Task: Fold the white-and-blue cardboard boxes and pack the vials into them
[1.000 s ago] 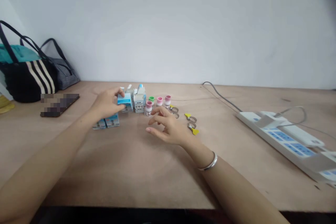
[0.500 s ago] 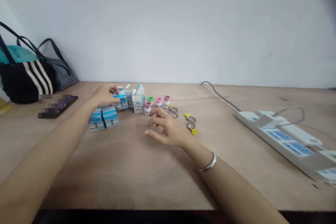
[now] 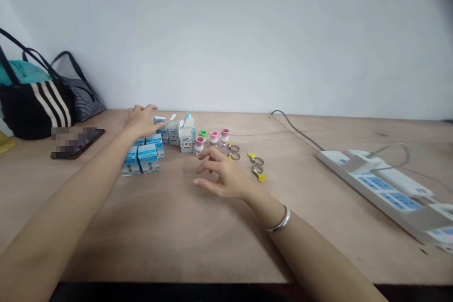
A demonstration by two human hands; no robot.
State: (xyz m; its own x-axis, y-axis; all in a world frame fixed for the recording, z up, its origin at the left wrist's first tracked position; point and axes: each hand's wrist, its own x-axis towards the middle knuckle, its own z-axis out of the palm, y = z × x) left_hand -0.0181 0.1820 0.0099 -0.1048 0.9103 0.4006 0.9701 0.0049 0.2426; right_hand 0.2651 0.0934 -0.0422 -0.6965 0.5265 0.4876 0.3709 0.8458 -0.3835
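Observation:
My left hand (image 3: 141, 120) hovers with fingers spread over the back of a cluster of small blue boxes (image 3: 145, 155) on the wooden table (image 3: 184, 226), holding nothing. Just right of it stand white opened boxes (image 3: 182, 133). My right hand (image 3: 222, 174), with a silver bracelet on the wrist, rests on the table with fingers loosely apart and empty. Beyond its fingertips stand small vials with pink caps (image 3: 214, 137) and a green cap (image 3: 203, 134). Metal clips with yellow tabs (image 3: 257, 166) lie to its right.
A black striped bag (image 3: 33, 104) and a grey bag (image 3: 83, 94) stand at the far left by the wall. A dark phone (image 3: 76, 141) lies beside them. White power strips (image 3: 385, 184) with cables lie at the right.
My left hand set a small blue box down among the other boxes, let go and opened, moving back and left. My right hand stayed nearly still.

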